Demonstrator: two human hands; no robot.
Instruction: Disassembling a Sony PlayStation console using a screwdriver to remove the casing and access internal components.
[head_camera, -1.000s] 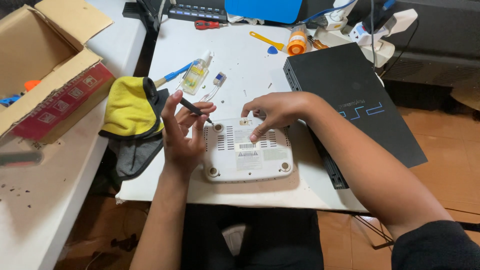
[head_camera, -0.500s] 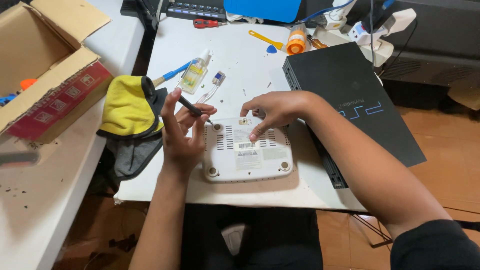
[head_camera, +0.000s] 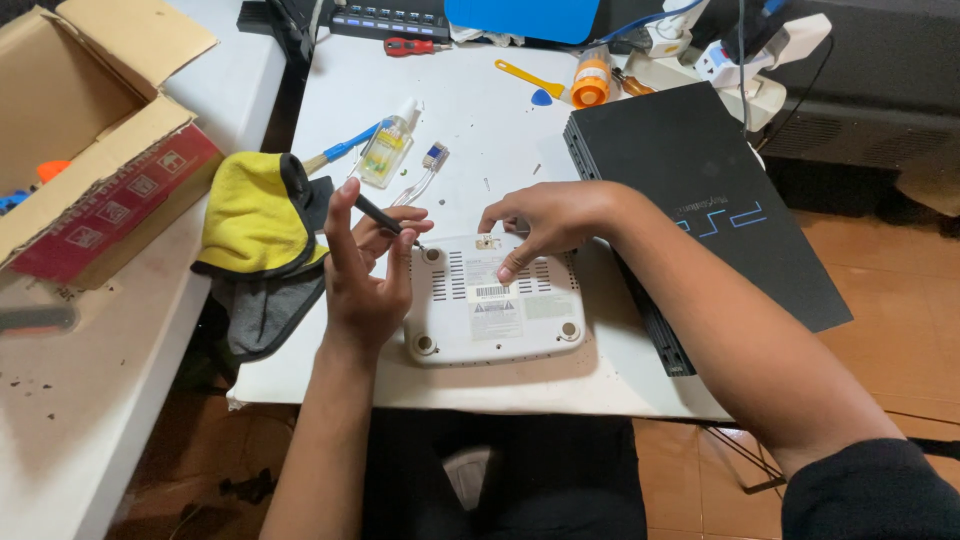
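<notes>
A small white game console (head_camera: 495, 312) lies upside down near the front edge of the white table (head_camera: 470, 130). My left hand (head_camera: 365, 270) holds a thin black screwdriver (head_camera: 385, 217), its tip pointing at the console's far left corner screw hole. My right hand (head_camera: 545, 222) rests on the console's far edge, fingers pressing down on its top.
A large black console (head_camera: 700, 200) lies to the right. A yellow and grey cloth (head_camera: 255, 230) sits left of my hand. A small bottle (head_camera: 388, 150), toothbrush (head_camera: 425, 170), orange pry tool (head_camera: 530, 80) and orange bottle (head_camera: 592, 80) lie behind. An open cardboard box (head_camera: 80, 130) stands far left.
My left hand has shifted slightly, with the screwdriver tip closer to the corner hole. My right hand stays on the console.
</notes>
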